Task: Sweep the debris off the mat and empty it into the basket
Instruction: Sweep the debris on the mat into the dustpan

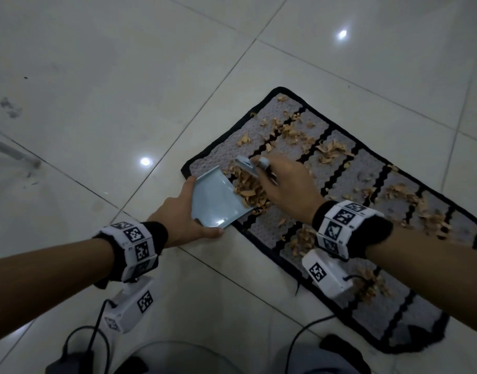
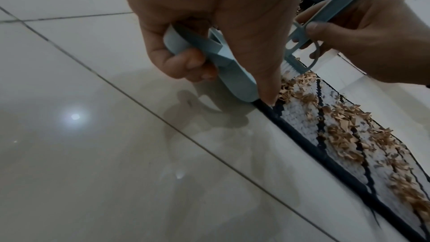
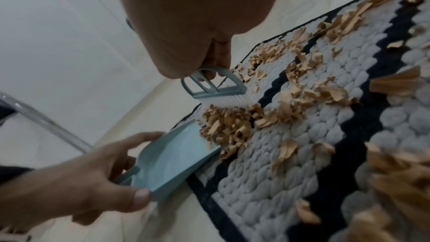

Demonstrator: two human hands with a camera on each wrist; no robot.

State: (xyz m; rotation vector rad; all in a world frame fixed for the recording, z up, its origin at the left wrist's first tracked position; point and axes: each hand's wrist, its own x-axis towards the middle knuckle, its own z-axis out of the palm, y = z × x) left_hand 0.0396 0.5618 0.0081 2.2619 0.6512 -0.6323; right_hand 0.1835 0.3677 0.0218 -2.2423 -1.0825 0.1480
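Observation:
A grey knitted mat (image 1: 348,179) with black stripes and a black border lies on the tiled floor, strewn with tan shavings (image 1: 331,152). My left hand (image 1: 183,217) grips a light blue dustpan (image 1: 218,201) by its handle, its lip resting on the mat's near-left edge. A pile of shavings (image 1: 249,188) sits at the lip. My right hand (image 1: 283,182) holds a small blue brush (image 1: 248,166) just behind that pile. In the right wrist view the brush (image 3: 218,89) has white bristles touching the shavings (image 3: 228,126) in front of the dustpan (image 3: 172,161). No basket is in view.
Glossy white floor tiles (image 1: 110,103) surround the mat. A metal leg (image 1: 13,151) crosses the far left. Black cables (image 1: 94,336) hang from the wrist cameras near my knees (image 1: 178,357). More shavings (image 1: 415,203) cover the mat's right half.

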